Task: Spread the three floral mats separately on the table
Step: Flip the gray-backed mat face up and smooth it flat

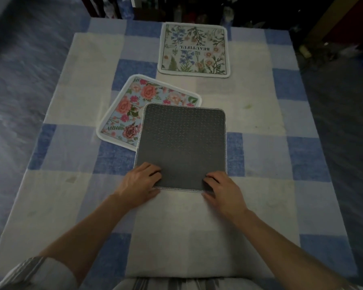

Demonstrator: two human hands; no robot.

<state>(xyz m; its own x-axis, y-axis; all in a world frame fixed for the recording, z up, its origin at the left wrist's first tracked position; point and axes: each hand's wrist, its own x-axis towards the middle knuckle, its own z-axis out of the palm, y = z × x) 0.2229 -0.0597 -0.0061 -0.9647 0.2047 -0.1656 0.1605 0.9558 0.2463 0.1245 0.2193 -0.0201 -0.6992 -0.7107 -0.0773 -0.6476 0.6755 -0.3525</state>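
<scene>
- Presently, three mats lie on the checked tablecloth [76,155]: the "BEAUTIFUL" mat [194,50] lies flat at the far side, well apart from the others; the rose-pattern mat [134,109] sits left of centre, skewed; the grey-backed mat [181,145] lies near centre, face down, its far-left portion overlapping the rose-pattern mat.
- Left hand [139,183] pinches the near-left corner of the grey-backed mat, fingers on top, thumb apparently under the edge. Right hand [220,190] grips the near-right corner likewise. Neither hand is released.
- Risk one: the overlap. Flipping or dragging the grey-backed mat from here may catch the rose-pattern mat and shift or fold it.
- Risk two: the grey-backed mat shows its non-slip underside. Left as it lies, its floral face stays hidden and the spread looks incomplete.
- Risk three: the non-slip backing may grab the cloth when turned over, bunching the tablecloth beneath.
- Risk four: free space lies right and near; a flip toward the far side may land on the "BEAUTIFUL" mat.
- Judgement: two mats are not yet separate.
</scene>
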